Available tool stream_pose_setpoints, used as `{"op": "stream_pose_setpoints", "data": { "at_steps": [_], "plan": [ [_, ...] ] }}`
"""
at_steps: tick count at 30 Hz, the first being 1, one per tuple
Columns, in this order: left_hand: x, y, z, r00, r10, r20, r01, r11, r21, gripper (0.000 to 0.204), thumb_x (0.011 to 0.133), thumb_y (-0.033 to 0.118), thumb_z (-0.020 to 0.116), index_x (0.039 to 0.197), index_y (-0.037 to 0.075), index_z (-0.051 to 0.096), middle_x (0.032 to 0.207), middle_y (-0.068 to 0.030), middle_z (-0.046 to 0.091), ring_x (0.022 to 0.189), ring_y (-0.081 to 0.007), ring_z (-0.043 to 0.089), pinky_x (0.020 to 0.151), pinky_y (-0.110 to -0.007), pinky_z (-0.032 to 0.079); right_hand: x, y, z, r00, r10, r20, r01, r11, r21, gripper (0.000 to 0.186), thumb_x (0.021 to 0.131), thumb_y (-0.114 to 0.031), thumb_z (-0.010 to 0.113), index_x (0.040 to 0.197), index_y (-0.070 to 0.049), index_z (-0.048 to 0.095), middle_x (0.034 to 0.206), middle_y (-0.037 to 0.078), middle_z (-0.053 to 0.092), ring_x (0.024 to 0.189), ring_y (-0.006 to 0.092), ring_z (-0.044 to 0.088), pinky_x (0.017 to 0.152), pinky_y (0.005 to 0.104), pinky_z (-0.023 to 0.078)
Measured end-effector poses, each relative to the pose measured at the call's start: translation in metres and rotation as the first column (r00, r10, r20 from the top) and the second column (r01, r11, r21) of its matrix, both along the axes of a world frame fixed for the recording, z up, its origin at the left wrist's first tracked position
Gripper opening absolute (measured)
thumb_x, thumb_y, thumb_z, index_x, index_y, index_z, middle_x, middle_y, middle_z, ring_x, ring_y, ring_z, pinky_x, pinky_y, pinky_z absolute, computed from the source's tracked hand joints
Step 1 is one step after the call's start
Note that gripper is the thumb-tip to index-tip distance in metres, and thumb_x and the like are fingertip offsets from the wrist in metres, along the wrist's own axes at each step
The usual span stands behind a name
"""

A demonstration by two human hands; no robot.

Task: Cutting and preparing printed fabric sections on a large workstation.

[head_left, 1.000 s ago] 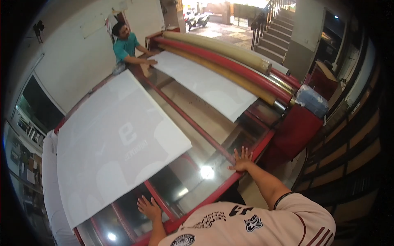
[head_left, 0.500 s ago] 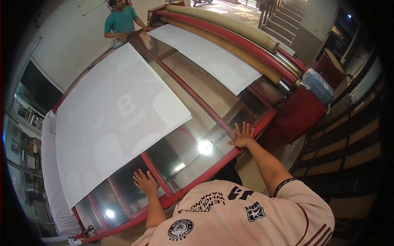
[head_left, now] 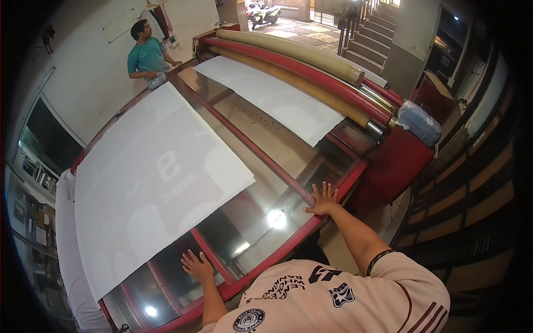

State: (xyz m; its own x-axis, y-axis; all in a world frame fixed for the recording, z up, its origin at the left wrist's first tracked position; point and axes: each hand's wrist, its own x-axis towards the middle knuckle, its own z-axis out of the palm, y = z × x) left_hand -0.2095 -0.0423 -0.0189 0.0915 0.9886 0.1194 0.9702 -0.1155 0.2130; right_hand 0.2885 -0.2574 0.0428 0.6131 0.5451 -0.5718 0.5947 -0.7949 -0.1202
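Note:
My left hand (head_left: 197,267) rests on the glass top of a red-framed table, fingers spread, near the near edge of a large white sheet (head_left: 150,183). Faint grey shapes show through that sheet. Over to the right, my right hand (head_left: 322,200) lies with fingers apart on the red table frame (head_left: 261,152), where a long bar meets the edge. Neither hand holds anything. A second white sheet (head_left: 277,100) spreads in front of the rollers, beyond the reach of my hands.
Along the far right side run a cream roll (head_left: 294,54), a red roller (head_left: 311,76) and a brown roller (head_left: 294,87). A plastic-wrapped bundle (head_left: 419,122) sits on a red housing (head_left: 394,169). At the far end stands a co-worker (head_left: 149,55) in a teal shirt. White fabric (head_left: 72,250) hangs at the left.
The view has tilted up a little, so the table and my hands sit lower in it. Both hands stay on the table. The co-worker's head has turned aside.

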Motion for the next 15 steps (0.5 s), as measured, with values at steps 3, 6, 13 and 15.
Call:
{"op": "stream_pose_setpoints", "data": {
  "at_steps": [3,6,13,15],
  "plan": [
    [-0.0004,0.0005,-0.0002,1.000,0.004,-0.022,-0.004,1.000,-0.008,0.063,0.105,0.049,0.041,0.154,0.010,0.040,0.162,-0.0213,0.030,0.151,-0.0413,0.024,0.122,-0.056,0.017,0.0006,-0.0007,-0.0006,1.000,0.008,0.005,-0.008,1.000,-0.002,0.134,0.072,-0.089,0.057,0.162,-0.019,-0.013,0.165,0.024,-0.022,0.152,0.0427,-0.022,0.116,0.0660,-0.011],
    [-0.0006,0.0006,0.0004,1.000,0.012,-0.016,-0.012,1.000,-0.028,0.062,0.105,0.048,0.041,0.155,0.010,0.040,0.162,-0.0213,0.029,0.151,-0.0411,0.023,0.122,-0.056,0.016,0.0005,-0.0017,-0.0013,1.000,0.010,-0.005,-0.010,1.000,0.006,0.132,0.074,-0.088,0.057,0.162,-0.019,-0.012,0.165,0.024,-0.023,0.152,0.0432,-0.022,0.115,0.0673,-0.012],
    [0.0015,-0.0020,0.0054,1.000,0.020,0.003,-0.020,0.999,-0.034,0.062,0.106,0.048,0.041,0.155,0.009,0.039,0.162,-0.0219,0.029,0.151,-0.0413,0.023,0.122,-0.056,0.016,0.0004,-0.0021,-0.0030,1.000,0.019,0.001,-0.019,1.000,0.000,0.135,0.071,-0.090,0.057,0.162,-0.019,-0.012,0.165,0.024,-0.022,0.152,0.0436,-0.022,0.116,0.0667,-0.011],
    [0.0020,-0.0025,0.0068,1.000,0.014,0.005,-0.014,0.999,-0.029,0.062,0.106,0.047,0.041,0.154,0.009,0.039,0.162,-0.0224,0.029,0.151,-0.0413,0.023,0.122,-0.056,0.015,0.0006,-0.0020,-0.0028,1.000,0.013,0.002,-0.013,1.000,0.002,0.134,0.071,-0.090,0.057,0.162,-0.019,-0.012,0.165,0.024,-0.022,0.152,0.0437,-0.022,0.116,0.0669,-0.011]
  ]
}}
